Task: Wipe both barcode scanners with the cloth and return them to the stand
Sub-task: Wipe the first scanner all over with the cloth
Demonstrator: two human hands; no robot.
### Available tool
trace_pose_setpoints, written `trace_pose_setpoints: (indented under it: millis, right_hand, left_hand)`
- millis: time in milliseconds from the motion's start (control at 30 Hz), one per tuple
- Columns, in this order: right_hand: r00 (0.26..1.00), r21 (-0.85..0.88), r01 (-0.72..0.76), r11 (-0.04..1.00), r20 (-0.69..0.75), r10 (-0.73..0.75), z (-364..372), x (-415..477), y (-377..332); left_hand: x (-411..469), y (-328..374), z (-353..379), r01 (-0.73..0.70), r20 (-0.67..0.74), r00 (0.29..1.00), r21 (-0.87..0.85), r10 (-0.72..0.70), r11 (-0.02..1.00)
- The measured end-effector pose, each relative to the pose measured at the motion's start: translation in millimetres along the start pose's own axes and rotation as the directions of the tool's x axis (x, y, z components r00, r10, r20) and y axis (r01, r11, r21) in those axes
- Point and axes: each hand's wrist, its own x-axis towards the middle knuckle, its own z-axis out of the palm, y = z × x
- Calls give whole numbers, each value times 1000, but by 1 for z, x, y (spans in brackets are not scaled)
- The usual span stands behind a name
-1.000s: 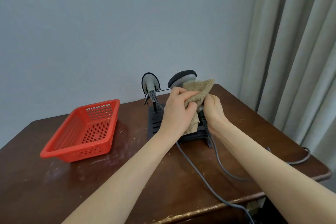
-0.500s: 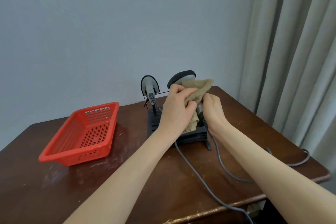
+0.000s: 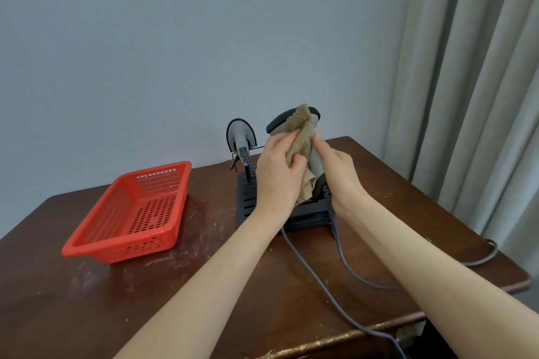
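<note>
A grey and black barcode scanner (image 3: 316, 158) stands upright above the black stand (image 3: 248, 202), its handle gripped by my right hand (image 3: 335, 172). My left hand (image 3: 277, 173) presses a tan cloth (image 3: 300, 137) against the scanner's head and neck. The cloth drapes over the head and hangs down past my palm. A second scanner (image 3: 241, 137) rests in the stand's wire holder at the back left, its coiled cable trailing down.
A red perforated basket (image 3: 131, 213) sits to the left on the dark wooden table (image 3: 204, 285). Two grey cables (image 3: 344, 259) run from the stand toward the table's front and right edges. Grey curtains (image 3: 472, 96) hang at the right, a plain wall behind.
The cloth has slid up over the scanner's head, and more of the grey handle shows. Both hands have stayed on the scanner above the stand.
</note>
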Motion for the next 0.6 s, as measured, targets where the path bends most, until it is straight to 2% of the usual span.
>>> trace_pose_setpoints:
  millis: [333,500,600]
  right_hand:
    - [991,-23,-77,997,-112,74,-3,2,-7]
    - [996,-2,-58,998,-74,57,5,-4,-2]
    - [995,20,-57,998,-82,58,7,-4,-6]
  left_hand:
    - [-38,-2,7,28,151,988,-40,-21,999]
    - [-2,1,2,20,76,997,-2,-20,1000]
    - [1,2,3,8,87,996,4,-9,1000]
